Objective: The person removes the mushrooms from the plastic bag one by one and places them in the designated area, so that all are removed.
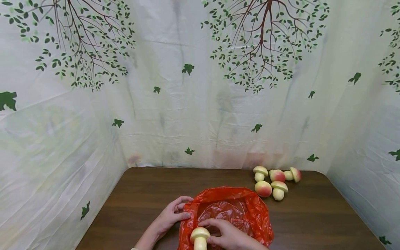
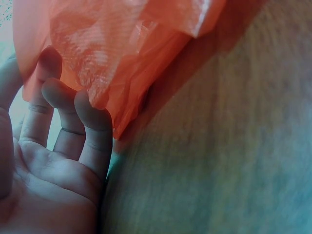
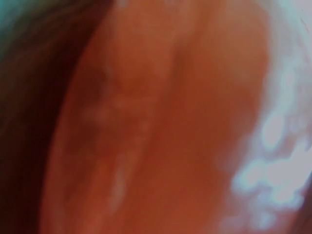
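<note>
A thin red plastic bag [image 1: 264, 222] lies on the table with its wide mouth spread open. My left hand [image 1: 170, 215] grips the left side of the bag's rim; in the left wrist view its curled fingers [image 2: 92, 117] press against the red plastic. Over the bag's left front part, my right hand [image 1: 229, 234] holds a pale yellow toy mushroom [image 1: 200, 236] at its cap, thumb on the right edge and forefinger behind. The mushroom is upright, its stem cut off by the bottom of the head view. Blurred red plastic [image 3: 161, 122] fills most of the right wrist view.
Several more toy mushrooms, some with red-flushed caps, lie grouped at the back right of the dark wooden table [image 1: 150, 187], including one upright mushroom [image 1: 278, 190] and a tipped one [image 1: 293, 174]. A pale curtain [image 1: 206, 114] with leaf prints encloses the back and sides.
</note>
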Demonstrator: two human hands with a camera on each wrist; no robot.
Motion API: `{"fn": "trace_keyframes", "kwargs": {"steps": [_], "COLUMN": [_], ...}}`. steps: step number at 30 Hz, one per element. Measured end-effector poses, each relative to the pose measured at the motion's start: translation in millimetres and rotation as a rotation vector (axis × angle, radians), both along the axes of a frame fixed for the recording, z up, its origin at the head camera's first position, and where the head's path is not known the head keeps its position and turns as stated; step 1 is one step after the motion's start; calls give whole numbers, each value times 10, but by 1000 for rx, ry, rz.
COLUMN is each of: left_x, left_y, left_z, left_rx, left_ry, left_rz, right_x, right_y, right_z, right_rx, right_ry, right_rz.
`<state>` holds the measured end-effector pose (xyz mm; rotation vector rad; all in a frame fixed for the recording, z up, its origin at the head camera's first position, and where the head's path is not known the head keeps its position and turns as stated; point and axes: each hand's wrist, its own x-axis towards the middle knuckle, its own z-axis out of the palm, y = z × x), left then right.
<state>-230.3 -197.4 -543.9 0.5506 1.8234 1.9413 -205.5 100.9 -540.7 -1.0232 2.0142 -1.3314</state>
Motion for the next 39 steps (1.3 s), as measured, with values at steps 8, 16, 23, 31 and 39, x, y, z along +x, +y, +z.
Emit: {"fn": "trace_keyframes", "kwargs": {"steps": [8,16,23,31,39], "left_x": [-4,-9,-7,-11,-17], "left_y": [4,1,1,4,-1], "left_z": [13,-6,-5,-3,-10], "left_rx": [-9,-10,-19,-13,-22], "left_ry": [-8,0,4,2,-24], "left_rz": [5,6,5,2,11], "right_x": [136,153,201,167,143], "right_y": [-42,-23,5,101,242], "right_z": [257,304,428,607,725], "right_rx": [-4,-5,-38,-51,-96], "right_ry": [-44,-40,-77,-37,23], "right_rz": [-77,-82,-151,-190,-222]}}
